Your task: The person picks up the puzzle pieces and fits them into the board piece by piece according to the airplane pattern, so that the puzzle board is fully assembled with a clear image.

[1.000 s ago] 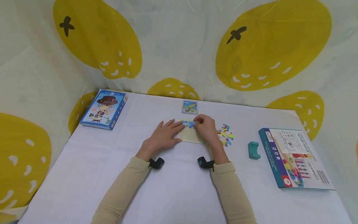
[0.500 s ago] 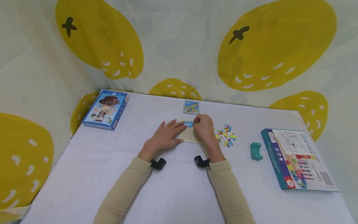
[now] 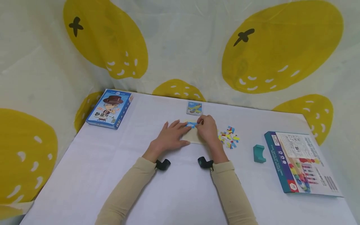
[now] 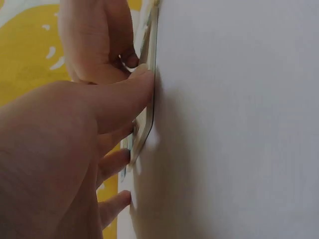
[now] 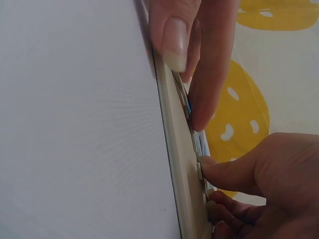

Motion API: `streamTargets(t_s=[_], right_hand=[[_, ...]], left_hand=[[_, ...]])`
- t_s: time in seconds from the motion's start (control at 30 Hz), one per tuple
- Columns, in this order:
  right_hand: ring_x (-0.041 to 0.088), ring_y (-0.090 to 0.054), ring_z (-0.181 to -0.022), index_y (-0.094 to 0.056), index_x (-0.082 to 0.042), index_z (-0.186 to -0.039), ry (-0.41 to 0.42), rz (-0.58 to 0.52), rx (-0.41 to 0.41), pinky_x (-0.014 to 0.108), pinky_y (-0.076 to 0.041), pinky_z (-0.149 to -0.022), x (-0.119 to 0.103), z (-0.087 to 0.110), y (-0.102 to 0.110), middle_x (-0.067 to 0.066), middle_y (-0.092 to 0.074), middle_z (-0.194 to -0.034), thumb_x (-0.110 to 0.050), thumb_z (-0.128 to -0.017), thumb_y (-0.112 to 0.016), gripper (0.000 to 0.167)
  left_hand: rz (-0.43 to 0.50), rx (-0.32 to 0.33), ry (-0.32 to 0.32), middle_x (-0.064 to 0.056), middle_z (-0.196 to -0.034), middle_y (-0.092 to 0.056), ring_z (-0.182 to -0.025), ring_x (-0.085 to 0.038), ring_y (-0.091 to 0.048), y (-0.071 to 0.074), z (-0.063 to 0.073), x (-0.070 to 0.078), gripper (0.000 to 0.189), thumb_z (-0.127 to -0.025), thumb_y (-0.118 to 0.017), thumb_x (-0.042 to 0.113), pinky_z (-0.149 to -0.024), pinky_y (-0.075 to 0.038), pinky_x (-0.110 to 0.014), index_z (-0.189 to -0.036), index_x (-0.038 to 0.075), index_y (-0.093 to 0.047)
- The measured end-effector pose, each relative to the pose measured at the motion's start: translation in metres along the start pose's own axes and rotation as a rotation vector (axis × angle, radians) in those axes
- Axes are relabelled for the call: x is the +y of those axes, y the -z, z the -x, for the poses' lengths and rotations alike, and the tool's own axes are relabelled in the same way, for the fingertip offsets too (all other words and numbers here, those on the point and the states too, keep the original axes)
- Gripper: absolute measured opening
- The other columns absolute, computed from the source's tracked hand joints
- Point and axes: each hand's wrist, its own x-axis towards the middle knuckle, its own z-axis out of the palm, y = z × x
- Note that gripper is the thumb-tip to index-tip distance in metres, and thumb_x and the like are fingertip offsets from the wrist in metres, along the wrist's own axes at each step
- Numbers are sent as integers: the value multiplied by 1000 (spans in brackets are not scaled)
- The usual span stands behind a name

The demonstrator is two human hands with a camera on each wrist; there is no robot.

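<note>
Behind everything I see a big cloth with yellow fruit on it; below it is the white table, where the work gets done. The toy box lies by the table's right edge; the blue game box lies at the far left corner; I think both sit there to be out of the way.

The left hand has its fingers spread, with the thumb at the near edge of the puzzle board and fingertips by its blue row; my guess is that this keeps the board from sliding. The right hand has its fingers curled and pinches a blue puzzle piece at the right end of that row; small things need a fingertip hold, I would say; the fingers hide whether it lies flat.

The board is in the table's middle, nearer the far edge; the plane picture lies beyond it, by the far edge, perhaps so it can be looked at; the green block sits just beside the toy box; the loose puzzle pieces lie right of the board, likely for easy reach.
</note>
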Motion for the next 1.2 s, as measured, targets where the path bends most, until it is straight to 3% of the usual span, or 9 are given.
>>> streamTargets(t_s=[0.37, 0.7, 0.9, 1.2], right_hand=[[25, -48, -82, -69, -5, -93, 26, -11, -34, 32, -37, -70, 5, -2, 0, 10, -53, -86, -12, -87, -71, 10], [28, -58, -97, -70, -5, -108, 96, -74, -152, 40, -50, -86, 20, 5, 26, 13, -64, -105, -14, -96, -61, 17], [29, -60, -101, -69, -5, -113, 96, -94, -118, 43, -52, -87, 29, 14, 45, 13, -64, -110, -10, -98, -57, 20], [33, -55, -103, -66, 0, -118, 47, -27, -44, 47, -50, -89, 54, 16, 82, 19, -62, -113, -6, -95, -59, 25]], left_hand=[[-100, 30, 44, -1, -161, -35, -150, -34, -28, -4, -2, 13, 70, -94, -53, 63, -113, -26, -69, -154, 33, -36], [-112, -53, 25, 6, -166, -24, -154, -27, -22, 0, -5, 22, 71, -98, -50, 57, -119, -24, -61, -158, 26, -29], [-134, -49, -2, 8, -166, -23, -154, -26, -22, -1, -7, 19, 70, -98, -50, 56, -120, -25, -58, -158, 26, -29], [-123, -50, -17, 8, -166, -24, -155, -26, -20, -1, -6, 17, 68, -99, -49, 53, -121, -24, -57, -158, 27, -27]])
